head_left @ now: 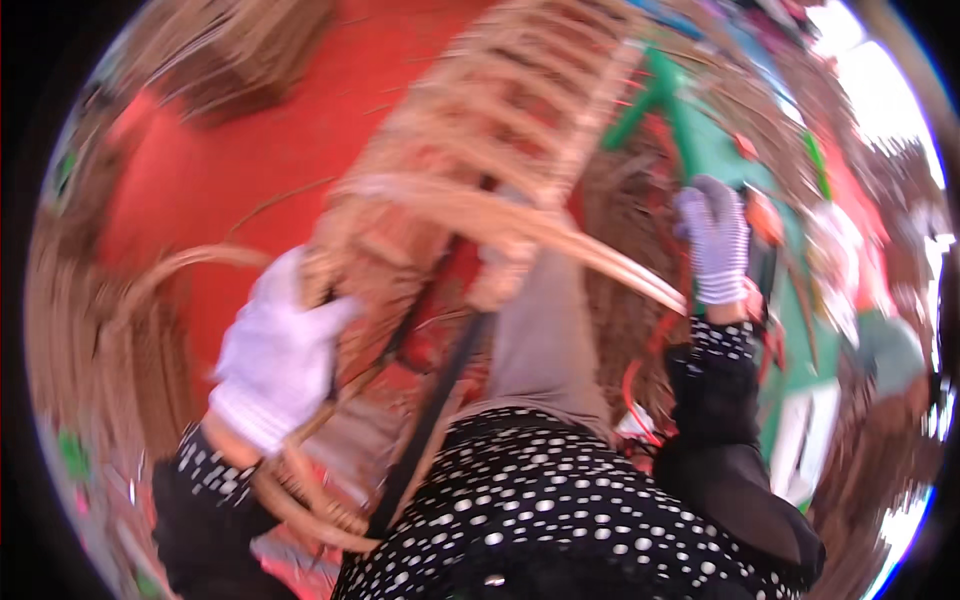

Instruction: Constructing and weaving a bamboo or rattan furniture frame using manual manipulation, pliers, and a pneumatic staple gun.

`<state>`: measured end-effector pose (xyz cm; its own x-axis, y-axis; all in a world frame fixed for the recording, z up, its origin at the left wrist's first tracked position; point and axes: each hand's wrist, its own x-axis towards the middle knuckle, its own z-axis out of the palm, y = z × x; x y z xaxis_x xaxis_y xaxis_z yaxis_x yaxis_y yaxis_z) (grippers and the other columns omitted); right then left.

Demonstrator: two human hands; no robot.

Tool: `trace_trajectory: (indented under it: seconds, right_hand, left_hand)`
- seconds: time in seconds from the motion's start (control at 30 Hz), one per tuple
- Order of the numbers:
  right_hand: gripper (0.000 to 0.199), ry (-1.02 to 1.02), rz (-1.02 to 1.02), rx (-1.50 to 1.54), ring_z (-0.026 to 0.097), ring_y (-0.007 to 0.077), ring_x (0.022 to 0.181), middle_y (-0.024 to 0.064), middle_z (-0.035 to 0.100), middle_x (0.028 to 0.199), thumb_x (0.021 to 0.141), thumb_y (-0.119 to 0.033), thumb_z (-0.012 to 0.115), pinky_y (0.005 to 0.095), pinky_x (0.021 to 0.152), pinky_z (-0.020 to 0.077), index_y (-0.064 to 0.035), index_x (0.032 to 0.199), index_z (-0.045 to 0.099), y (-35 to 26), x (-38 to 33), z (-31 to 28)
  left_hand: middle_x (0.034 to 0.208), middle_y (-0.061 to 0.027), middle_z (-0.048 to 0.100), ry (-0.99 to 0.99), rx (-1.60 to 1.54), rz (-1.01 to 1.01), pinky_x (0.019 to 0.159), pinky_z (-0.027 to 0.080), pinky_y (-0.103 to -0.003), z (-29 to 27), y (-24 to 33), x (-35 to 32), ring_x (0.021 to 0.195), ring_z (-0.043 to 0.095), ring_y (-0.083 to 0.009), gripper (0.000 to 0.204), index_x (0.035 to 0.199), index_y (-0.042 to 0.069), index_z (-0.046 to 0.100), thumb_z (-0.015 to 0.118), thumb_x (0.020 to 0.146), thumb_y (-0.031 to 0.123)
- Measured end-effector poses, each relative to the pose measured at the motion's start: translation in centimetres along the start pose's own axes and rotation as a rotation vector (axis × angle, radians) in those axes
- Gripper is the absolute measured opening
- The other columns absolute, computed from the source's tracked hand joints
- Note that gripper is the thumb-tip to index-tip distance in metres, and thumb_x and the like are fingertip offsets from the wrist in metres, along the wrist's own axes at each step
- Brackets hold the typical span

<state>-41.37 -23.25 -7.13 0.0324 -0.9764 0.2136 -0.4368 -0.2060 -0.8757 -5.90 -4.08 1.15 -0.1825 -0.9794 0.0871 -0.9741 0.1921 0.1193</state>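
A ladder-like wicker frame, with slats across it, lies slanted over my legs. My left hand, in a white glove, is closed on the near left corner of this frame, with the thumb on its near side. A pale curved cane strip crosses the frame and points toward my right side. My right hand, in a striped glove, is off to the right over a green bench. Beside it is an orange and dark tool, blurred. Whether the hand grips it does not show clearly.
Brown stacks of wicker pieces stand on the red floor at far left. A dark bar leans by my lap. An orange-red hose curls near my right arm. Green bench legs rise at the right.
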Motion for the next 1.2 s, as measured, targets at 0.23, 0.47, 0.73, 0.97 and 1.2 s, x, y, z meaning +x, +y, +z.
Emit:
trace_trajectory:
  seconds: [0.23, 0.47, 0.73, 0.97, 1.2]
  right_hand:
    - [0.042, 0.610, 0.254, -0.818, 0.060, 0.0252, 0.093, 0.0149, 0.059, 0.103, 0.076, -0.027, 0.065, 0.0360, 0.082, 0.0465, -0.0031, 0.109, 0.053, 10.5, -9.3, -18.1]
    - [0.090, -0.081, 0.491, -0.678, 0.045, 0.0345, 0.114, 0.0218, 0.046, 0.125, 0.056, -0.036, 0.076, 0.0384, 0.093, 0.0383, -0.0015, 0.129, 0.037, 8.5, -10.6, -21.8]
    - [0.051, 0.124, 0.237, -0.503, 0.052, 0.0258, 0.103, 0.0118, 0.053, 0.110, 0.070, -0.015, 0.063, 0.0369, 0.088, 0.0409, -0.0004, 0.116, 0.046, 10.0, -5.8, -25.9]
    - [0.067, -0.206, -0.605, -0.652, 0.049, 0.0265, 0.112, 0.0137, 0.052, 0.118, 0.062, -0.006, 0.067, 0.0376, 0.094, 0.0393, 0.0002, 0.123, 0.041, -13.8, -1.2, -6.7]
    - [0.059, -0.455, -1.201, -0.796, 0.051, 0.0286, 0.092, 0.0099, 0.054, 0.095, 0.062, -0.041, 0.071, 0.0413, 0.079, 0.0397, -0.0066, 0.105, 0.051, -17.9, -0.1, 6.2]
  left_hand:
    - [0.134, -0.0157, 0.038, 0.195, -0.846, -0.280, 0.103, 0.029, -0.038, 1.6, -2.8, -0.5, 0.122, 0.039, -0.0281, 0.060, 0.131, -0.001, 0.033, 0.058, 0.076, 0.005]
    - [0.126, -0.0200, 0.047, 0.058, -0.308, -0.066, 0.100, 0.033, -0.036, -0.1, -2.0, 1.3, 0.118, 0.044, -0.0319, 0.045, 0.121, -0.004, 0.048, 0.053, 0.079, 0.012]
    - [0.127, -0.0203, 0.042, -0.227, -0.019, -0.392, 0.088, 0.045, -0.040, 1.7, -0.5, 3.5, 0.106, 0.051, -0.0361, 0.034, 0.121, 0.017, 0.050, 0.049, 0.087, 0.020]
    - [0.124, -0.0226, 0.047, 0.133, -0.819, -0.394, 0.095, 0.040, -0.037, 1.4, -2.7, 2.0, 0.114, 0.048, -0.0363, 0.060, 0.120, -0.002, 0.048, 0.069, 0.069, 0.023]
    - [0.112, -0.0209, 0.056, 0.050, -0.720, -0.283, 0.091, 0.041, -0.033, 1.1, -2.1, 3.0, 0.104, 0.055, -0.0304, 0.065, 0.121, -0.002, 0.046, 0.069, 0.069, 0.029]
